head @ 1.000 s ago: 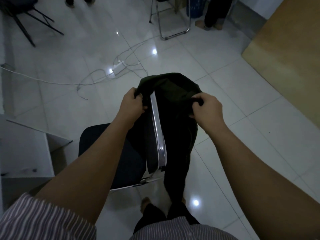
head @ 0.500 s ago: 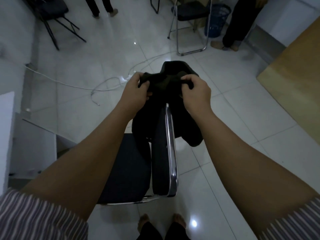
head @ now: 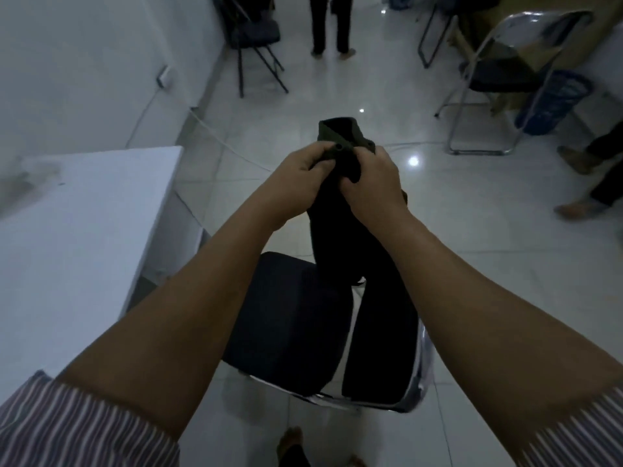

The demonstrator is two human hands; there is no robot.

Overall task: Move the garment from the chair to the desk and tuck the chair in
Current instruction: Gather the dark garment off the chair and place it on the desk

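Note:
A dark green garment (head: 340, 136) hangs bunched from both my hands above the chair. My left hand (head: 303, 178) and my right hand (head: 371, 183) grip its top edge close together, knuckles almost touching. Its lower part drapes down over the chair's backrest (head: 381, 332). The chair has a dark padded seat (head: 290, 318) and a chrome frame, and stands directly below my arms. The white desk (head: 84, 224) lies to the left, its corner near my left forearm.
Folding chairs stand at the back left (head: 256, 32) and back right (head: 499, 75). A blue basket (head: 553, 102) sits at the right. People's legs (head: 330, 25) stand beyond and feet (head: 580, 183) at the right edge. A white cable (head: 229, 143) crosses the tiled floor.
Both hands have come closer together and lifted the garment higher off the backrest. The view has swung left, bringing the white desk into sight.

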